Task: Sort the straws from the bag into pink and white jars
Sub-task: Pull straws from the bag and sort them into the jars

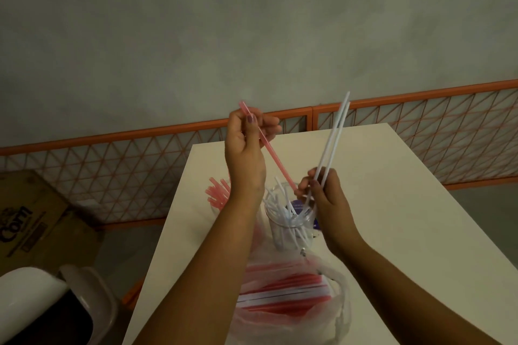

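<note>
My left hand (246, 145) is raised above the table and pinches a pink straw (273, 158) near its upper end; the straw slants down to the right. My right hand (325, 190) grips two white straws (332, 143) that point up and away, just above a clear jar (288, 221) holding several white straws. Behind my left wrist, pink straws (217, 193) stick out of a second jar, which my arm mostly hides. A thin plastic bag (286, 288) with pink and white straws lies near the table's front.
The white table (392, 204) stands against an orange wire fence (420, 126) and a grey wall. A cardboard box (33, 216) sits on the floor at the left, and a white chair (42, 302) is at the lower left.
</note>
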{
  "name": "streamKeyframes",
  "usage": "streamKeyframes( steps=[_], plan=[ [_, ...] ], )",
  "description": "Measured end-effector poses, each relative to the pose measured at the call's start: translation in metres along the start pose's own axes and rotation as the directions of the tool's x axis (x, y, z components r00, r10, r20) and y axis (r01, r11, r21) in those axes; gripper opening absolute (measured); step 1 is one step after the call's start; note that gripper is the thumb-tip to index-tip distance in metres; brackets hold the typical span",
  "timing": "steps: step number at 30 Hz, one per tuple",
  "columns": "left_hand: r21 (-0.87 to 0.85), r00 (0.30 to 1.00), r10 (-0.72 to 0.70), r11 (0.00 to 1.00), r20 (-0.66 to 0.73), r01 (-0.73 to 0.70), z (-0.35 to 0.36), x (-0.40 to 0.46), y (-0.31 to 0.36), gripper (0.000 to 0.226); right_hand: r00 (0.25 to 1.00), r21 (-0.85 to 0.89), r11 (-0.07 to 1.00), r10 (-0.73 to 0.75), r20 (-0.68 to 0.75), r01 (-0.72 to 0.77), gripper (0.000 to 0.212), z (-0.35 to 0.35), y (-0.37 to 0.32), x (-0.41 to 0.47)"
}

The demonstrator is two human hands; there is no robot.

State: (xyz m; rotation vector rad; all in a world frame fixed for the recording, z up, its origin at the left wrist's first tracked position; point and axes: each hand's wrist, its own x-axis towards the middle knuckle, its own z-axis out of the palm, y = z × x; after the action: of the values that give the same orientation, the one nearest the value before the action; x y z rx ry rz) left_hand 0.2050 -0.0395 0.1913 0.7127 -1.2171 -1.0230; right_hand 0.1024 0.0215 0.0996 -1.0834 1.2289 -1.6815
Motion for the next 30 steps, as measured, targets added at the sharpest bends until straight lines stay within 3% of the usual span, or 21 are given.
streamKeyframes(
  steps=[5, 9, 12, 18, 23, 25, 27, 30],
  plan=[
    [0.045, 0.986, 0.134, 0.991, -0.096, -0.13, -0.021, 0.007, 0.011, 0.017, 0.992, -0.138, 0.985, -0.116, -0.056, 0.107, 0.019, 0.015, 0.001, 0.031],
    [0.135, 0.951, 0.286, 0.953, -0.113, -0.271, -0.042, 0.015, 0.019, 0.019, 0.99, -0.246, 0.967, -0.1, -0.098, 0.073, 0.013, 0.024, 0.02, 0.038],
    [0.258, 0.943, 0.324, 0.92, -0.078, -0.295, -0.056, 0.014, 0.014, 0.024, 0.99, -0.323, 0.945, -0.093, -0.11, 0.053, 0.008, 0.026, 0.032, 0.036],
    [0.412, 0.975, 0.213, 0.895, -0.06, -0.17, -0.077, 0.003, -0.032, 0.028, 0.989, -0.334, 0.94, -0.111, -0.096, 0.073, 0.009, 0.033, 0.032, 0.037],
    [0.56, 0.995, 0.089, 0.827, -0.035, -0.055, -0.089, -0.013, -0.066, 0.025, 0.978, -0.414, 0.9, -0.189, -0.088, 0.137, 0.026, 0.032, 0.023, 0.023],
    [0.639, 0.998, 0.055, 0.769, -0.018, -0.031, -0.092, -0.018, -0.078, 0.022, 0.955, -0.552, 0.807, -0.291, -0.063, 0.21, 0.027, 0.029, 0.024, 0.016],
    [0.749, 0.999, 0.042, 0.662, 0.002, -0.029, -0.096, -0.022, -0.088, 0.016, 0.921, -0.71, 0.629, -0.381, 0.075, 0.318, 0.034, 0.026, 0.032, 0.008],
    [0.92, 0.989, 0.05, 0.364, 0.137, -0.145, -0.102, -0.025, -0.097, 0.013, 0.907, -0.875, 0.305, -0.312, 0.282, 0.376, 0.049, 0.022, 0.053, -0.004]
  ],
)
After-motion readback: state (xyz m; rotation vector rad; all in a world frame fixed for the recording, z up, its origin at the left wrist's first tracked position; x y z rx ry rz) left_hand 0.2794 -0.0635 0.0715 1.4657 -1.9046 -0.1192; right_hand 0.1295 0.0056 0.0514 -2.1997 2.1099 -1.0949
